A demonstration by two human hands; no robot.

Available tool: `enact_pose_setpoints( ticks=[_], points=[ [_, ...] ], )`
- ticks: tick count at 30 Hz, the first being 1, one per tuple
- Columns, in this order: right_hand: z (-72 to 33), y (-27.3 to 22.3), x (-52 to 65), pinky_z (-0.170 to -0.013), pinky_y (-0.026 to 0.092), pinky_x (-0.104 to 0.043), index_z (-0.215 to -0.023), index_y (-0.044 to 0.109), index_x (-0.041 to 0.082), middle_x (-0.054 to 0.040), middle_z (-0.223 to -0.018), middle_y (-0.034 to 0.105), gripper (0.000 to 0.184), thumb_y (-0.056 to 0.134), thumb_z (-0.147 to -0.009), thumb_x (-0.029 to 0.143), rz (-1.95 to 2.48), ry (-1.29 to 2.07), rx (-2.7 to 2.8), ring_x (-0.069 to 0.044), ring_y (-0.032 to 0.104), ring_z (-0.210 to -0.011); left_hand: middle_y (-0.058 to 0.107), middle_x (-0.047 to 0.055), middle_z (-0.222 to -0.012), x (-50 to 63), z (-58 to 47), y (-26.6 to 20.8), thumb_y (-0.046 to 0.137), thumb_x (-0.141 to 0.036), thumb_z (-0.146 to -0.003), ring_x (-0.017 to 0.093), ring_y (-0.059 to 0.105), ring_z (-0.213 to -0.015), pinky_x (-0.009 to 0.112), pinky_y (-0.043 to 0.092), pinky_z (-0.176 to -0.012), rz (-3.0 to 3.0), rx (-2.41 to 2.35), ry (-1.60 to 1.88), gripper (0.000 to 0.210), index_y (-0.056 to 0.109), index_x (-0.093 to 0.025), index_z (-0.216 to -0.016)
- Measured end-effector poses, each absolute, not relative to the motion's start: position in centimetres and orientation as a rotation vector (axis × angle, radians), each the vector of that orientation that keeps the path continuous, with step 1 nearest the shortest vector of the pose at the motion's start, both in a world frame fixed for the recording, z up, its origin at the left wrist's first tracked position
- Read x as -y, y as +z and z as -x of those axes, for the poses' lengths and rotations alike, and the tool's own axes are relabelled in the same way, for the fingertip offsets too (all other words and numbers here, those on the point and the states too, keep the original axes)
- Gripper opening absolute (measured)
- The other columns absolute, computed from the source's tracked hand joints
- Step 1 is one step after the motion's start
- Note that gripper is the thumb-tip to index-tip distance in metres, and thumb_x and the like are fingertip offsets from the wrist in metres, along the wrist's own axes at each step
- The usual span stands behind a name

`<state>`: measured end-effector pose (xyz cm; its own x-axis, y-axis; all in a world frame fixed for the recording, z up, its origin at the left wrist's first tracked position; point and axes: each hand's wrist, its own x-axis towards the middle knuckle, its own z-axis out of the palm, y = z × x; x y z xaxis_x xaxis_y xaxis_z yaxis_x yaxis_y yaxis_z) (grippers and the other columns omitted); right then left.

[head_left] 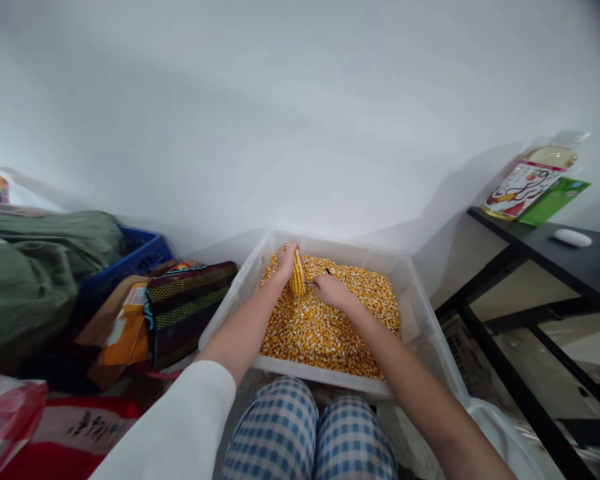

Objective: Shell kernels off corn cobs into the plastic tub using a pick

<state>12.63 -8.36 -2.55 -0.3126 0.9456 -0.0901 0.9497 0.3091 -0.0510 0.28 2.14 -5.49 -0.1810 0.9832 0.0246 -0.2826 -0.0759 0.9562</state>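
A yellow corn cob [298, 275], its kernels still in rows, stands nearly upright in my left hand [285, 261], with the fingers wrapped round its upper part. My right hand [329, 291] is closed on a thin tool [329, 271] that looks like a small screwdriver. Its dark end sticks out above the fist, and its narrow tip points at the lower side of the cob. Both hands are over a translucent plastic bin [320, 380]. Loose corn kernels [325, 333] cover its bottom in a deep heap.
A white wall rises behind the bin. At left are a blue crate [147, 257] under green cloth [45, 267], a striped mesh bag [187, 310] and red packaging [65, 427]. To the right, a black shelf [555, 253] carries a bottle [530, 180] and a white oval object [573, 237].
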Motion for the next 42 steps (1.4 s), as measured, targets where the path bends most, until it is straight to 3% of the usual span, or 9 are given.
enact_pose_setpoints(
  ticks=[7, 20, 42],
  points=[
    [-12.2, -2.6, 8.7, -0.082, 0.043, -0.027, -0.098, 0.067, 0.011, -0.0173, -0.097, 0.067, 0.039, 0.033, -0.093, 0.029, -1.707, -0.022, -2.563, -0.023, 0.062, -0.093, 0.048, -0.002, -0.043, -1.9, -0.1, -5.4, 0.05, -0.029, -0.066, 0.014, 0.048, -0.039, 0.024, 0.036, -0.041, -0.916, -1.103, 1.483, 0.01, 0.05, -0.019, -0.069],
    [-10.9, -2.9, 8.9, -0.081, 0.045, -0.029, -0.095, 0.067, 0.008, -0.0196, -0.092, 0.067, 0.028, 0.041, -0.087, 0.013, -1.627, 0.048, -2.556, -0.024, 0.064, -0.09, 0.048, -0.002, -0.042, -1.4, -0.3, -5.1, 0.05, -0.028, -0.066, 0.014, 0.047, -0.037, 0.024, 0.036, -0.041, -0.907, -1.092, 1.448, 0.009, 0.051, -0.019, -0.068],
    [-13.9, -2.7, 7.6, -0.077, 0.043, -0.023, -0.093, 0.07, 0.011, -0.0121, -0.095, 0.069, 0.027, 0.046, -0.083, 0.019, -1.503, -0.188, -2.708, -0.018, 0.061, -0.084, 0.048, -0.001, -0.045, 1.1, -3.5, -4.2, 0.054, -0.021, -0.065, 0.012, 0.045, -0.045, 0.022, 0.034, -0.048, -1.566, -0.934, 1.178, 0.014, 0.052, -0.017, -0.052]
  ],
)
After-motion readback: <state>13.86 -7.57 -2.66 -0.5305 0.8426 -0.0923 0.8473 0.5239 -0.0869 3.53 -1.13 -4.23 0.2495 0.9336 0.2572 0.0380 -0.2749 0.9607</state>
